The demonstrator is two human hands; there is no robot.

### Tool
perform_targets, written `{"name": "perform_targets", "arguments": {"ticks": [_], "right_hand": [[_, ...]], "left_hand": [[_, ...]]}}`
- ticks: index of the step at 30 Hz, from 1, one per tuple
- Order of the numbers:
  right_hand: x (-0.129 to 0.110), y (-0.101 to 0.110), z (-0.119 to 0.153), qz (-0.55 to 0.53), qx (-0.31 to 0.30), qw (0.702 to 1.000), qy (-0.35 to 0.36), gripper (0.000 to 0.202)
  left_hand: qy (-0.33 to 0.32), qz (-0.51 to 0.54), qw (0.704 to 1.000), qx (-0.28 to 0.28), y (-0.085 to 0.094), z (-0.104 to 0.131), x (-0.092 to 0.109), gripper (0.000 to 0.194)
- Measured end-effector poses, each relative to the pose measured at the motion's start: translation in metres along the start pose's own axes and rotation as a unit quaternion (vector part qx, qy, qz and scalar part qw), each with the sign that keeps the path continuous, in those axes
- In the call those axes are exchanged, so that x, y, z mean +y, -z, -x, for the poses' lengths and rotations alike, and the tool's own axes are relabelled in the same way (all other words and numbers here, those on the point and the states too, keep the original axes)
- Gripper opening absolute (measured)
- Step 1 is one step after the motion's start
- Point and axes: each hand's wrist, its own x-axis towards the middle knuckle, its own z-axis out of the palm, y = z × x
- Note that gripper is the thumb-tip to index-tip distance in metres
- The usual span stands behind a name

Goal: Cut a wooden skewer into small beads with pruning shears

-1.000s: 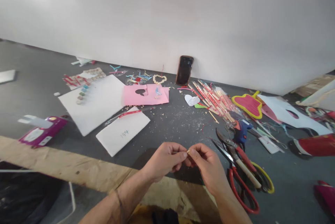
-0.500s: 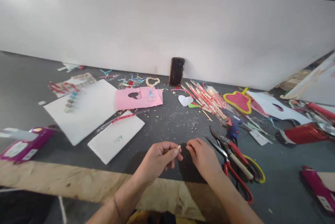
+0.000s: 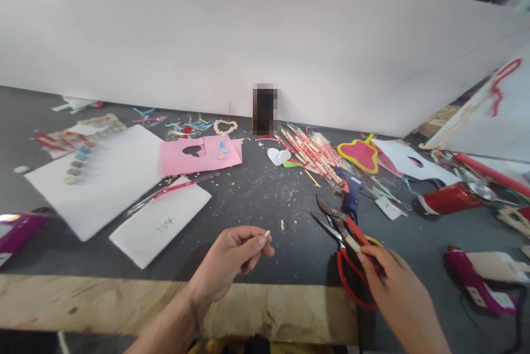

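Observation:
Near the table's front edge, my left hand (image 3: 238,254) pinches a short piece of pale wooden stick (image 3: 268,233) between thumb and fingertips. My right hand (image 3: 401,282) has its thumb and fingers closed around the handles of the pruning shears (image 3: 338,220), which lie with their blades pointing away. Beneath the shears lie red-handled scissors (image 3: 343,271), partly covered by them. Small cut stick pieces (image 3: 282,225) rest on the dark table just beyond my left hand. Farther off is a bundle of red and pale sticks (image 3: 308,149).
A blue glue gun (image 3: 351,185) lies behind the shears. To the right are a red can (image 3: 449,199) and a purple device (image 3: 480,282). White sheets (image 3: 103,177) and a pink paper (image 3: 174,158) spread leftward. A phone (image 3: 264,111) leans against the white board (image 3: 207,39).
My right hand has left the spot beside my left hand, moved right and closed on the pruning shears. Small stick pieces now show on the table there. The view has shifted right.

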Motion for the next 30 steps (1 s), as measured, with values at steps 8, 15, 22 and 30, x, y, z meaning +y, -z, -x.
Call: {"name": "perform_targets", "arguments": {"ticks": [8,15,22,30], "right_hand": [[0.011,-0.010,-0.019,0.057,-0.007,0.997,0.061,0.029],[0.010,-0.025,-0.030,0.044,-0.005,0.993,0.106,0.026],[0.001,0.012,-0.023,-0.219,-0.033,0.968,-0.120,0.029],[-0.043,0.006,-0.002,-0.419,-0.161,0.891,-0.072,0.029]], "left_hand": [[-0.008,-0.018,1.000,-0.007,-0.013,-0.001,-0.003,0.024],[-0.018,0.000,1.000,0.010,-0.015,-0.002,-0.003,0.025],[-0.016,0.019,1.000,0.016,-0.014,-0.003,0.000,0.025],[-0.028,0.046,0.999,0.003,-0.013,-0.005,0.007,0.022]]}}
